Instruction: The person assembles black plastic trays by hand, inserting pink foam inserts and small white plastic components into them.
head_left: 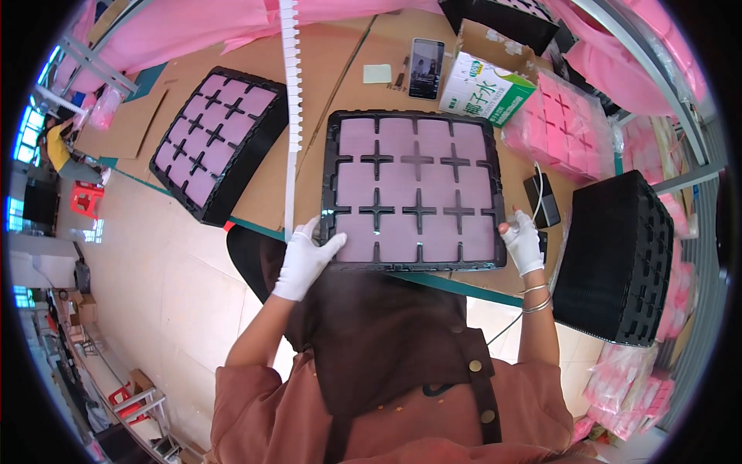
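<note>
In front of me on the cardboard-covered table lies a black plastic tray (418, 203) with several pale purple square pads (417, 172), parted by cross-shaped ridges. My left hand (308, 261), in a white glove, grips its near left corner with the thumb over the rim. At the right edge my right hand (523, 243), in a white glove with bare fingertips, holds the side. Its thumb rests by the rim, and its other fingers are partly hidden. A second tray of purple pads (215, 139) tops a tall black stack to the left.
A white notched strip (291, 116) rises left of the tray. Beyond are a phone (426, 69), an open carton (487, 81) and bagged pink pads (558, 124). A black box with a white cable (542, 199) and stacked black trays (610, 259) stand right. Far left is another person (60, 147).
</note>
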Motion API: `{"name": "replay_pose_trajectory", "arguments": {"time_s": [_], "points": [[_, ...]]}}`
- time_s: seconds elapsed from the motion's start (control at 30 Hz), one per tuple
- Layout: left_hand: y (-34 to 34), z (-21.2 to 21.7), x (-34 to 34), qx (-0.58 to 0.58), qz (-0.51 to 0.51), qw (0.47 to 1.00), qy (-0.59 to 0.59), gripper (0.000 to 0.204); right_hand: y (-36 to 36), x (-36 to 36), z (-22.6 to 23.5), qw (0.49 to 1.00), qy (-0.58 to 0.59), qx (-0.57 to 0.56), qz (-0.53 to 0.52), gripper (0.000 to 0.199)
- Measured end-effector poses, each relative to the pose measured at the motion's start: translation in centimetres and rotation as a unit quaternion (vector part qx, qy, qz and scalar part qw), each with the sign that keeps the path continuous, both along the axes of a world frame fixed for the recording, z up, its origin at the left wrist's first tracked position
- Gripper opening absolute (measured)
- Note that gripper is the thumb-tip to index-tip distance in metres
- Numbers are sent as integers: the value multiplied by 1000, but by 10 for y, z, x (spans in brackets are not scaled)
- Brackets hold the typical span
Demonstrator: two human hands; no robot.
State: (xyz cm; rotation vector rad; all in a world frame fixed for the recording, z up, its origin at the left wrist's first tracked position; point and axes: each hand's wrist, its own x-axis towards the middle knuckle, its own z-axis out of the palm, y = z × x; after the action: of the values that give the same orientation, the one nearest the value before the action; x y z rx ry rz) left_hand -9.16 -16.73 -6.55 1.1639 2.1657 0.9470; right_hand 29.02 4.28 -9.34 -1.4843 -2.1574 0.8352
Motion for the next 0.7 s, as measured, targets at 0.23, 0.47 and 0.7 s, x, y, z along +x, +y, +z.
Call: {"name": "replay_pose_trajectory", "arguments": {"time_s": [0.23,0.47,0.7], "points": [[-1,-12,29,107,132,981,99,32,-4,-9,-30,985,96,108,-96,50],[-63,21,17,353,233,850,-313,38,-56,-67,78,901,429,-58,-20,83],[-128,35,-119,467,408,749,-235,34,-40,-231,80,817,399,-368,195,83]]}}
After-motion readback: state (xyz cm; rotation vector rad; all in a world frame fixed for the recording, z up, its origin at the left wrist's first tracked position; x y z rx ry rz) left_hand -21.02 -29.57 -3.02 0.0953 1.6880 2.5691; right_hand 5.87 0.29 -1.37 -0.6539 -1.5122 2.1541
